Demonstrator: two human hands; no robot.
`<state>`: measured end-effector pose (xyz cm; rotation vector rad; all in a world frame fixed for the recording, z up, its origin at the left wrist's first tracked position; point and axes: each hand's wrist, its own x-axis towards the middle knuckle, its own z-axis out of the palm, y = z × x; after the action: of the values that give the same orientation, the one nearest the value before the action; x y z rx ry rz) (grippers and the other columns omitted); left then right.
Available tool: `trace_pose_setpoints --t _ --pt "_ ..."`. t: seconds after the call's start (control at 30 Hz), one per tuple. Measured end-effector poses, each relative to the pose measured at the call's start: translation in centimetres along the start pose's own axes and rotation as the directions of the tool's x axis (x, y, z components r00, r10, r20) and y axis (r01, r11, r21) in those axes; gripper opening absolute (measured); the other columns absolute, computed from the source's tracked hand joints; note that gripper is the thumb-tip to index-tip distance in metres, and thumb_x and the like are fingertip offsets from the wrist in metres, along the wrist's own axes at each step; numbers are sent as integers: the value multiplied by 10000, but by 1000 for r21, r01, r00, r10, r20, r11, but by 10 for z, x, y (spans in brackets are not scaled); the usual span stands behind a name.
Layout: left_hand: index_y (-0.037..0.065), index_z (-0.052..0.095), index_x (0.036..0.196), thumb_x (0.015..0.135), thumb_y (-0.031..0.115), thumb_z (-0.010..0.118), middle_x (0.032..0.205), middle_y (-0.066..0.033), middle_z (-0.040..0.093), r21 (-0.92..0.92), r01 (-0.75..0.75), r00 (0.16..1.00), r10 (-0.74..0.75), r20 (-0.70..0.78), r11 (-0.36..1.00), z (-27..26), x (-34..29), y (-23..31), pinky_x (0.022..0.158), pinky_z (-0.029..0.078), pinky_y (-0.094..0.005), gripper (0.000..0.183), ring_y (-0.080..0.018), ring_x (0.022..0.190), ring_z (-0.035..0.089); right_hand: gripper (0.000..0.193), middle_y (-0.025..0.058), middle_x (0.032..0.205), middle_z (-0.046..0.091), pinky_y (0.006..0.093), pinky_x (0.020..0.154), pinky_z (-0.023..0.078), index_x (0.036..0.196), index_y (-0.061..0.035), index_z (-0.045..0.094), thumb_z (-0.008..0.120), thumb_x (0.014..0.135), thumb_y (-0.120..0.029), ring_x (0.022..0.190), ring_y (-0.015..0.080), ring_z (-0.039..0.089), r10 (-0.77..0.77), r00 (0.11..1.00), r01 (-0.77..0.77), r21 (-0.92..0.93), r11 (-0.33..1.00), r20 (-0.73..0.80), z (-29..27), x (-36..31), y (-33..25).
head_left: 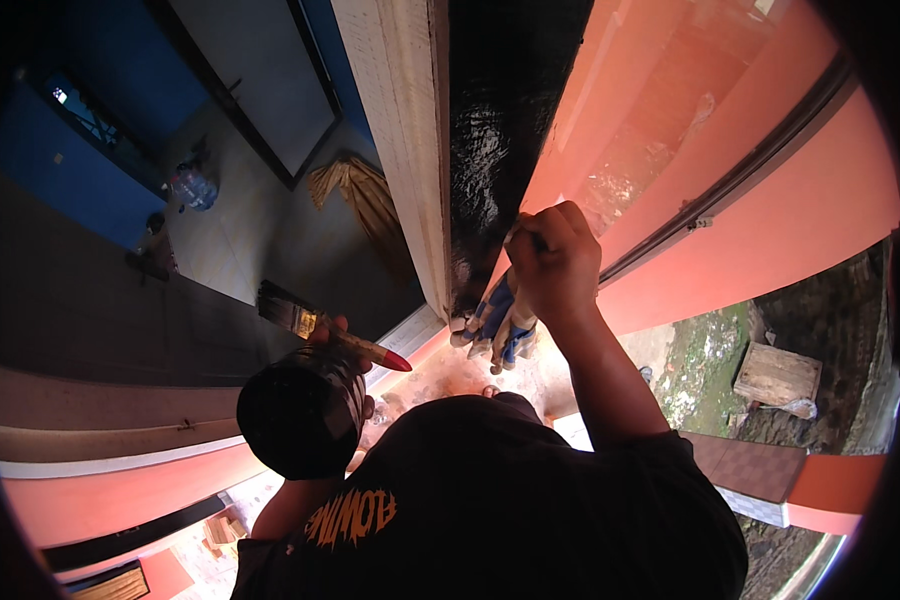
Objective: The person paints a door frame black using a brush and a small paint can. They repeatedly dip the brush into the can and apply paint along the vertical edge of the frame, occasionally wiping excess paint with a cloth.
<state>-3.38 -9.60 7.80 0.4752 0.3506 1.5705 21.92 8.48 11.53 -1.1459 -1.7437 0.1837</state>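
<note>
Because the left hand (353, 362) gripped both brush (305, 318) and dark round container (295, 420), tilting risked a spill. Right hand (560, 260) was fisted beside the glossy black panel (500, 130), contents unclear; cloth (495, 322) just below risked smearing, if wet.

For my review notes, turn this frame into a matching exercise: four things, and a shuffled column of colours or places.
Things:
1. Paintbrush
2. Round container
3. Cloth just below the right hand
4. Wooden block

Colours or places:
A. Blue and tan
B. On the ground at the picture's right
C. Red-ended handle
D. Black

Pairs: 1-C, 2-D, 3-A, 4-B
</note>
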Motion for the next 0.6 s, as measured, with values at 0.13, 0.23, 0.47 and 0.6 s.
trace_pose_setpoints --t 0.13,0.23,0.47,0.6 --pt "124 352 1553 998 208 635 1605 -123 300 82 -6 999 10 -50 997 6 -7 3 770 629 -363 629 -279 1267 569 119 118 811 628 346 629 519 875 -22 699 735 771 21 687 272 649 -5 997 6 -10 1000 73 4 -12 13" --pt "119 343 1556 991 188 644 1613 -121 285 -7 4 1000 -4 3 1000 7 -7 5 791 630 -361 643 -277 1280 558 117 120 816 630 353 632 523 878 -23 694 735 777 20 694 281 657 -51 997 49 35 998 49 2 -13 17" --pt "110 328 1561 1000 185 628 1621 -130 266 2 86 953 -83 291 996 -38 5 20 821 635 -380 640 -279 1298 535 133 117 798 620 340 607 513 849 -28 678 753 762 38 666 257 642 -130 990 131 18 991 -50 -5 12 -10" --pt "111 323 1563 991 180 640 1615 -134 269 -2 107 956 -102 276 994 -38 1 21 833 638 -385 657 -277 1291 532 123 105 792 610 321 593 500 829 -29 675 749 758 40 655 221 628 -130 983 133 13 991 -127 -7 17 -15"
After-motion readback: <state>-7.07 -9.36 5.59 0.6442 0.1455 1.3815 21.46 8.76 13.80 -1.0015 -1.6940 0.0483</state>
